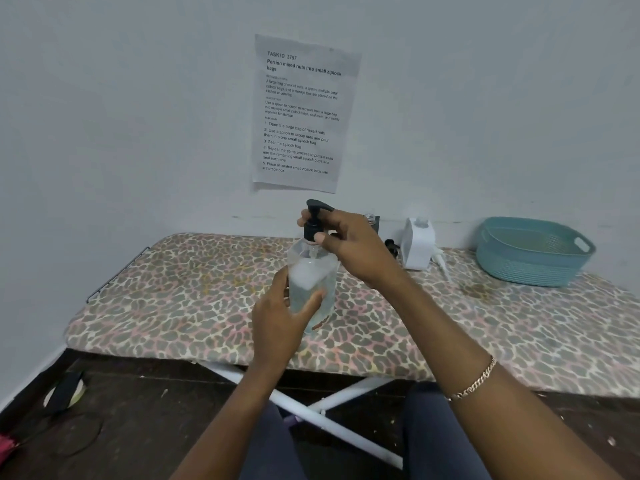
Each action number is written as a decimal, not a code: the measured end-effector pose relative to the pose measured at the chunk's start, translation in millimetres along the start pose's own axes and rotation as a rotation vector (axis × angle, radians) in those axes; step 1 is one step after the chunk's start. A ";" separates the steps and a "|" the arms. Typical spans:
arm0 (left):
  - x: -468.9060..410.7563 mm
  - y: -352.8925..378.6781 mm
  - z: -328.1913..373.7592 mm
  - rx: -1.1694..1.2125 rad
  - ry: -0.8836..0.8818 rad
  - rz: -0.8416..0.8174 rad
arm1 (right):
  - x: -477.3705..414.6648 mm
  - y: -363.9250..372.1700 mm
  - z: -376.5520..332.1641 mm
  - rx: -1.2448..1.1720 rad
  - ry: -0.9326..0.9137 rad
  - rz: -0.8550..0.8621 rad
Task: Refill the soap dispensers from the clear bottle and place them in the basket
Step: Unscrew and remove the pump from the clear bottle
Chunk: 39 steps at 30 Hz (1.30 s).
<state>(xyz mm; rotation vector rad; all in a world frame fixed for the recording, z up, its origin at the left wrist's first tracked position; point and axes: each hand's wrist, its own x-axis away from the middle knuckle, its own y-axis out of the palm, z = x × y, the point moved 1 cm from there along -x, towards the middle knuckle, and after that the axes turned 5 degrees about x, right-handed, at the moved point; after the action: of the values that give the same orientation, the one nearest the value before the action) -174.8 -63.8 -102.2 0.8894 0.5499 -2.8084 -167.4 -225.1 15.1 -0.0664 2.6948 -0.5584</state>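
Note:
A clear soap dispenser (313, 282) with liquid inside stands on the leopard-print board (180, 306) at the centre. My left hand (278, 323) grips its body from the left. Around its black pump head (314, 220) my right hand (346, 244) curls its fingers at the collar. A white dispenser (417, 245) stands open-topped further right, with a white pump part (441, 261) lying beside it. A teal basket (533, 251) sits at the far right of the board. Behind my right hand a dark bottle (373, 221) is mostly hidden.
The board stands against a white wall with a printed sheet (304, 112) taped above it. A black pump part (391, 247) lies left of the white dispenser. White crossed legs (329, 403) show below the board, and dark floor with cables lies at the lower left.

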 end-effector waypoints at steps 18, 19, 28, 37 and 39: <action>1.9 2.1 1.9 -0.012 0.034 -0.003 | 9.1 17.3 -1.0 0.109 0.018 0.242; 1.2 2.3 1.9 -0.016 0.034 -0.002 | 8.6 18.8 -2.0 0.122 0.024 0.284; 0.3 2.7 -0.1 -0.025 0.038 0.007 | 10.5 20.9 4.3 0.143 0.004 0.240; -0.4 2.4 1.3 -0.029 0.038 -0.002 | 6.8 28.3 0.9 0.120 0.014 0.392; -0.7 3.0 -1.5 -0.030 0.037 -0.005 | 7.6 27.6 3.5 0.087 0.011 0.359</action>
<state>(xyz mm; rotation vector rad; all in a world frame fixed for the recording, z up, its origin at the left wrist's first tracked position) -172.6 -66.0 -103.9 0.9376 0.5983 -2.7859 -172.2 -202.0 -1.4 0.4352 2.6005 -0.5612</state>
